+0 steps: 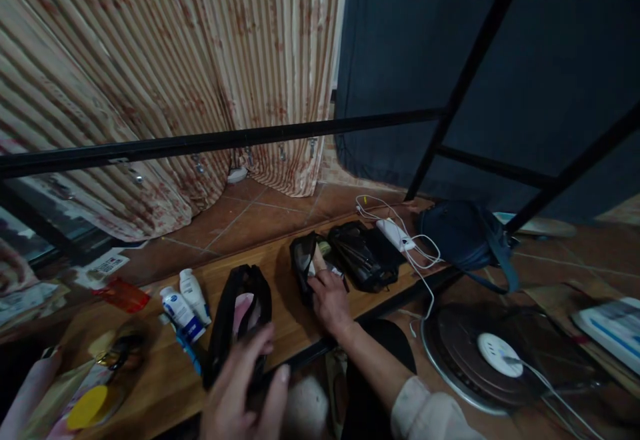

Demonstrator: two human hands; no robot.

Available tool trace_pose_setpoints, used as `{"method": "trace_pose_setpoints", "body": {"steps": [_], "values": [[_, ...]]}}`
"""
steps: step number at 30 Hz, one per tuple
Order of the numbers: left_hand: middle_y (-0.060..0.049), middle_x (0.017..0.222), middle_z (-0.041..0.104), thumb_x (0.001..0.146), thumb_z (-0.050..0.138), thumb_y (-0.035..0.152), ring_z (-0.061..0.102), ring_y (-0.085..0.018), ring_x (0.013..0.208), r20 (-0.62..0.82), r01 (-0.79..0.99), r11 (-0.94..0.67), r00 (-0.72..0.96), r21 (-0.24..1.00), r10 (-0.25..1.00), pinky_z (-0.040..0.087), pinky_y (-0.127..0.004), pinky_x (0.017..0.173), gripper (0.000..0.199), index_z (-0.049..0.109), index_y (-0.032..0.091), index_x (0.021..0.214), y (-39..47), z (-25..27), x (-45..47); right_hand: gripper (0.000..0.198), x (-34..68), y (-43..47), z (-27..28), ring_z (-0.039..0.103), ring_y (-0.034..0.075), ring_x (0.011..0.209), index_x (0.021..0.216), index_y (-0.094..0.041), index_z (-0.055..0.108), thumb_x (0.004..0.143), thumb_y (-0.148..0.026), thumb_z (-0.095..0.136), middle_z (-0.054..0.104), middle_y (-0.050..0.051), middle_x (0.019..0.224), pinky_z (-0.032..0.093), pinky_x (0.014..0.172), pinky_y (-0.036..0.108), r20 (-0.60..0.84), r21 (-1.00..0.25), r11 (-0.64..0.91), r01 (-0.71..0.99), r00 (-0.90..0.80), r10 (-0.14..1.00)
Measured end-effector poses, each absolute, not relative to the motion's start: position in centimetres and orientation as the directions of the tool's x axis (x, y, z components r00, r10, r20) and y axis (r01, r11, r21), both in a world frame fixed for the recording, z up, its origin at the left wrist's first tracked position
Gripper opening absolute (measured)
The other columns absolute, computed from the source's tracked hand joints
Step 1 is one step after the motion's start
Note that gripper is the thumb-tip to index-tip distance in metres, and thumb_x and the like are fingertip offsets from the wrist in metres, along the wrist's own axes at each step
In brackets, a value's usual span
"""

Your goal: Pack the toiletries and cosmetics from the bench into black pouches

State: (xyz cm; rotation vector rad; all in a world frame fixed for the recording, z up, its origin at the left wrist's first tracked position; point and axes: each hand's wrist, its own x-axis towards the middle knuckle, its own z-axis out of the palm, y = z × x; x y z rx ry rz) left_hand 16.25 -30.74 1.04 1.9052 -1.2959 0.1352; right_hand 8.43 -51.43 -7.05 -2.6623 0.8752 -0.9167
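My right hand (331,300) reaches into a small black mesh pouch (301,253), its fingers closed at a pale, narrow item (319,260) that sticks up inside. What exactly the fingertips grip is partly hidden. Near the camera, my left hand (245,387) is raised with fingers apart and nothing in it. Just beyond it lies an open black pouch (250,277) with a pink item (243,308) inside. To the right of my right hand stands another black mesh pouch (363,260) with dark, slim items in it.
On the wooden board (285,320) are two white bottles (183,310), a blue toothbrush (189,352), an orange-red item (123,295) and a yellow-lidded jar (91,407). A white power strip (396,235) with cables and a dark blue bag (463,233) sit right. A black metal rail (280,135) crosses ahead.
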Motion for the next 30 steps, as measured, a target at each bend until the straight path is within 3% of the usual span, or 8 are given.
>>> {"method": "trace_pose_setpoints", "body": {"steps": [3,5,9,12,15,18,23,30], "values": [[-0.008,0.12,0.059,0.087,0.049,0.037,0.062,-0.02,0.102,0.279,-0.7,-0.186,0.494,0.69,-0.823,0.052,-0.033,0.086,0.046,0.045,0.023,0.13,-37.6,0.5,13.6,0.024,7.8,-51.7,-6.7,0.053,0.022,0.091,0.095,-0.02,0.066,0.084,-0.011,0.047,0.061,0.008,0.093,0.044,0.081,0.033,0.463,-0.444,-0.808,-0.388,0.672,-0.577],[-0.012,0.124,0.056,0.087,0.047,0.04,0.06,-0.022,0.108,0.172,-0.604,-0.309,0.606,0.734,-0.776,0.05,-0.035,0.09,0.05,0.043,0.017,0.131,-42.5,-0.3,13.5,0.023,6.8,-52.1,-6.3,0.054,0.022,0.091,0.099,-0.017,0.064,0.081,-0.013,0.051,0.061,0.009,0.095,0.045,0.082,0.033,0.439,-0.541,-0.789,-0.291,0.703,-0.56],[-0.019,0.127,0.051,0.081,0.054,0.041,0.048,-0.031,0.122,0.087,-0.615,-0.534,0.699,0.58,-0.71,0.041,-0.041,0.101,0.06,0.045,0.009,0.131,-49.8,-1.2,15.1,0.029,4.0,-54.5,-5.2,0.055,0.02,0.101,0.106,-0.017,0.062,0.079,-0.014,0.052,0.061,0.008,0.103,0.043,0.09,0.033,0.381,-0.733,-0.676,-0.069,0.783,-0.493],[-0.019,0.126,0.054,0.076,0.058,0.038,0.051,-0.033,0.119,0.033,-0.65,-0.612,0.697,0.45,-0.716,0.045,-0.042,0.095,0.063,0.045,0.012,0.131,-52.1,-1.4,15.7,0.031,3.0,-57.1,-5.2,0.059,0.017,0.098,0.101,-0.019,0.065,0.087,-0.016,0.038,0.064,0.006,0.103,0.045,0.088,0.029,0.259,-0.836,-0.526,-0.156,0.733,-0.629],[-0.016,0.115,0.063,0.077,0.054,0.026,0.061,-0.029,0.106,-0.018,-0.651,-0.647,0.699,0.398,-0.715,0.049,-0.038,0.088,0.051,0.05,0.016,0.127,-52.8,-1.3,15.8,0.031,4.3,-59.1,-5.8,0.061,0.021,0.099,0.11,-0.013,0.062,0.087,-0.021,0.043,0.065,0.012,0.106,0.044,0.088,0.032,0.098,-0.745,-0.433,-0.508,0.558,-0.824],[-0.014,0.103,0.069,0.078,0.049,0.017,0.065,-0.028,0.099,-0.059,-0.61,-0.666,0.717,0.429,-0.694,0.05,-0.037,0.085,0.043,0.056,0.018,0.121,-52.4,-1.2,16.1,0.036,6.6,-59.8,-6.5,0.063,0.025,0.097,0.114,-0.009,0.06,0.081,-0.022,0.053,0.067,0.017,0.104,0.045,0.085,0.033,-0.025,-0.573,-0.408,-0.711,0.513,-0.858],[-0.012,0.108,0.069,0.078,0.048,0.013,0.064,-0.028,0.104,0.046,-0.543,-0.609,0.767,0.578,-0.641,0.048,-0.039,0.09,0.043,0.058,0.018,0.119,-50.9,-1.7,18.2,0.028,8.4,-60.2,-7.2,0.066,0.027,0.089,0.099,-0.009,0.066,0.082,-0.012,0.045,0.07,0.019,0.089,0.045,0.08,0.033,-0.041,-0.557,-0.384,-0.737,0.486,-0.873],[-0.008,0.11,0.068,0.081,0.05,0.018,0.063,-0.021,0.103,0.158,-0.38,-0.337,0.831,0.861,-0.534,0.046,-0.035,0.094,0.037,0.058,0.018,0.117,-47.8,-3.9,20.5,0.034,6.9,-61.4,-6.4,0.065,0.023,0.09,0.107,-0.012,0.064,0.089,-0.02,0.037,0.071,0.013,0.096,0.046,0.082,0.031,0.123,-0.668,-0.421,-0.614,0.467,-0.876]]}}
